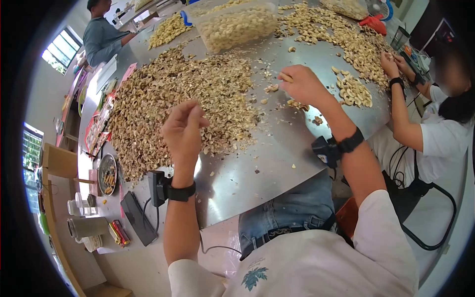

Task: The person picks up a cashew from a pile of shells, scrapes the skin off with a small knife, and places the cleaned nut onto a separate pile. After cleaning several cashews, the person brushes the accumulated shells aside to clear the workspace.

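The left hand (pixel 184 129) has its grip loosely curled over the heap of nut fragments (pixel 183 81) on the desk (pixel 247 180); whether it holds anything, I cannot tell. The right hand (pixel 303 85) has its grip nearly closed, pinching what looks like a pale piece (pixel 286 77) at the fingertips — probably for precise control. Curved nuts (pixel 354 91) lie beyond it — likely set apart to avoid mixing.

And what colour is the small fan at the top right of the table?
The fan has a blue rim, as the head view shows.

One head-worn camera looks forward and down, at arm's length.
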The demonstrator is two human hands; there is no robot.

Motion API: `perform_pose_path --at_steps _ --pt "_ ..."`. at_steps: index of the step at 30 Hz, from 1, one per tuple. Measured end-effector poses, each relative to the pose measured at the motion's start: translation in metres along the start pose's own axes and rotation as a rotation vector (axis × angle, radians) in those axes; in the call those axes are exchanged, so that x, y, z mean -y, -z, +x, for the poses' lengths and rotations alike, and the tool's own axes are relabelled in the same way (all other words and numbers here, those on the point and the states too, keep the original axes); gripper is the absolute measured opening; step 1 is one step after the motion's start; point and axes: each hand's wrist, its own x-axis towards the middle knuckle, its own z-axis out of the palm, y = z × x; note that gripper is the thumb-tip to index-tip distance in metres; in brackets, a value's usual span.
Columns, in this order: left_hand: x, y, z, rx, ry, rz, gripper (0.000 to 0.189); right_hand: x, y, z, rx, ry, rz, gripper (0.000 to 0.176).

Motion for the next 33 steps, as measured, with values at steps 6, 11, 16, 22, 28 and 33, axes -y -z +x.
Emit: perform_pose_path --at_steps 6,11,16,22,28,33 --pt "0.0 -0.011 -0.008 0.101 0.039 -0.068 0.016 0.012 -0.017 0.016 0.168 -0.14 0.023 0.013" --pt "0.003 -0.016 -0.011 0.165 0.101 -0.025 0.015 0.016 -0.023 0.012 0.096 -0.168 0.218 0.012" --pt "-0.001 -0.013 -0.007 0.117 0.099 -0.054 0.014 0.0 -0.02 0.019 -0.057 -0.064 0.086 0.013" --pt "0.0 -0.014 -0.008 0.13 0.086 -0.074 0.013 0.009 -0.028 0.025 0.192 0.008 -0.032 0.016" --pt "-0.003 -0.019 -0.012 0.2 0.138 -0.114 0.016 0.038 -0.017 0.019 0.34 -0.179 0.456 0.015" --pt "-0.015 -0.022 -0.009 0.233 0.346 -0.49 0.024 0.075 -0.023 0.016 0.333 -0.099 0.904 0.02"
